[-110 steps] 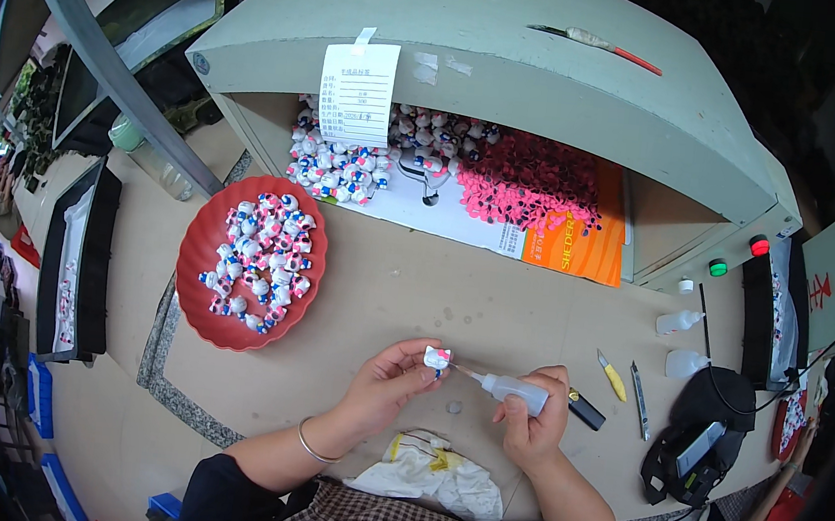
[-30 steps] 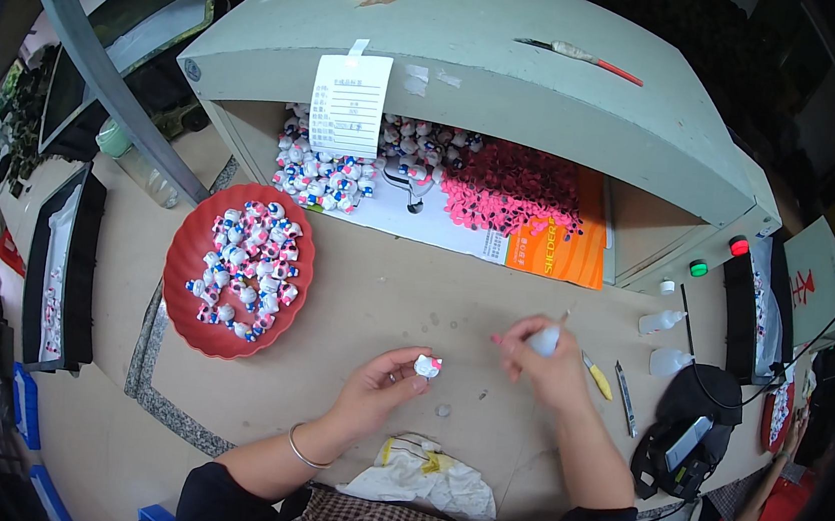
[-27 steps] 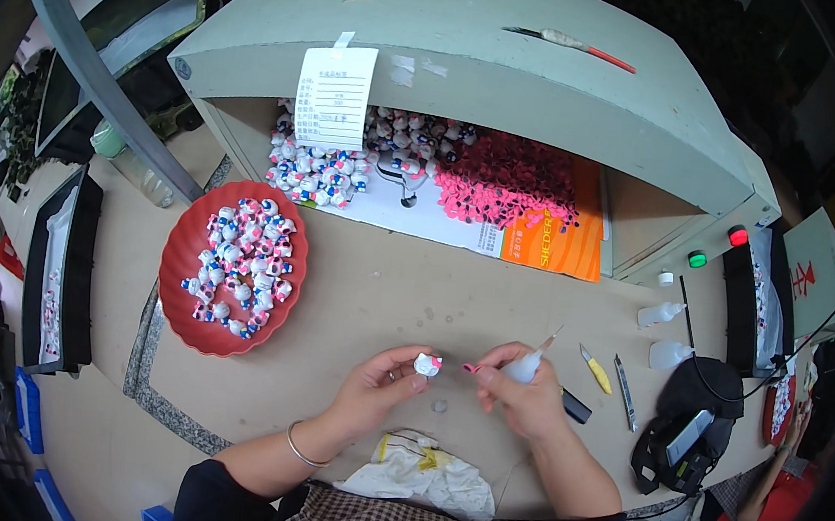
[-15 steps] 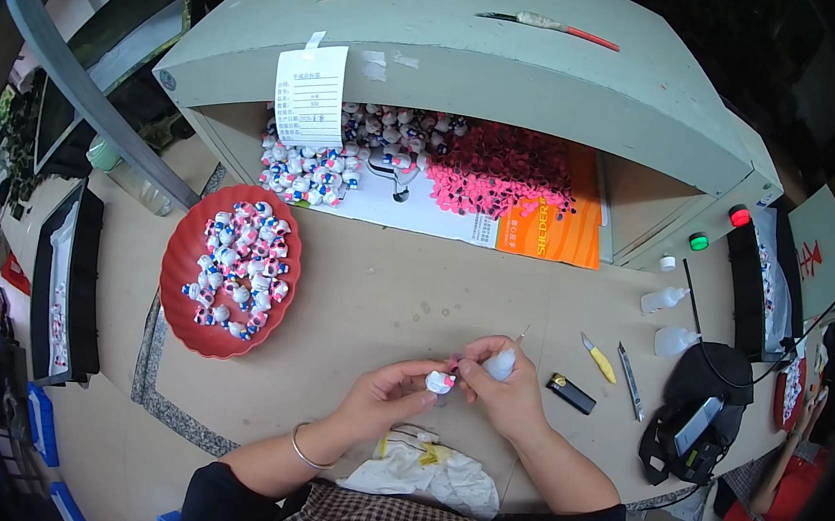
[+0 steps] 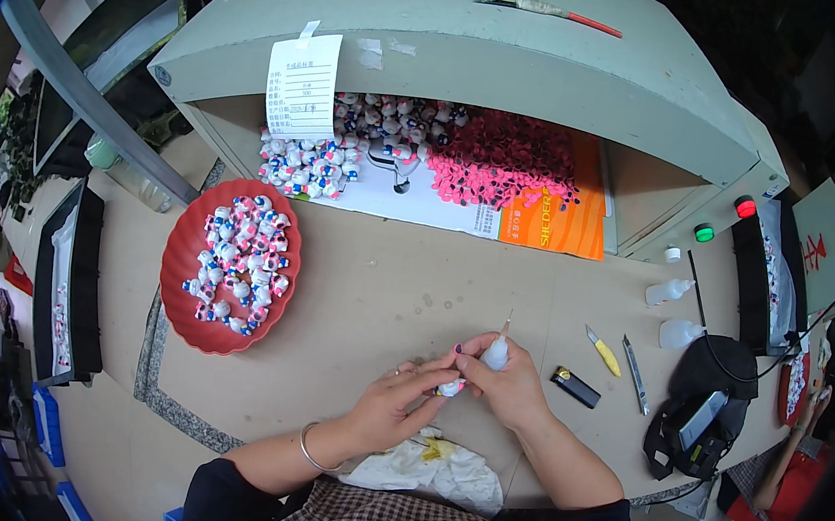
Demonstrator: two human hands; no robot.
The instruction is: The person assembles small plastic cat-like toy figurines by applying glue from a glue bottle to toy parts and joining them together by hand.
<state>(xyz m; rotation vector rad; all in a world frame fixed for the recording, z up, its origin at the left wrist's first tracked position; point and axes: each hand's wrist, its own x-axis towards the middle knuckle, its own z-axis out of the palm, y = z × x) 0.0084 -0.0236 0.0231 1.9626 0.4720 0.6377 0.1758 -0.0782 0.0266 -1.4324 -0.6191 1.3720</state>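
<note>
My left hand (image 5: 396,404) is closed around a small white figurine (image 5: 448,389) with pink and blue spots, partly hidden by the fingers. Against it, my right hand (image 5: 515,396) grips a small white squeeze bottle (image 5: 496,354) whose thin needle tip points up and away from me. The right thumb and forefinger also meet at a tiny dark and pink piece (image 5: 458,349), too small to make out fully. Beneath the hands, near my body, lies a crumpled white cloth (image 5: 427,474) with yellow stains.
A red scalloped dish (image 5: 174,287) of similar figurines stands left. Under the grey shelf (image 5: 458,53) lie more figurines and a heap of pink pieces (image 5: 502,168). To the right are a black lighter (image 5: 576,387), yellow knife (image 5: 604,352), silver cutter (image 5: 636,376), bottles (image 5: 671,292) and black bag (image 5: 712,389).
The figurine has turned and is now more covered by my left fingers. My right hand has tipped the squeeze bottle more upright. The view has shifted slightly.
</note>
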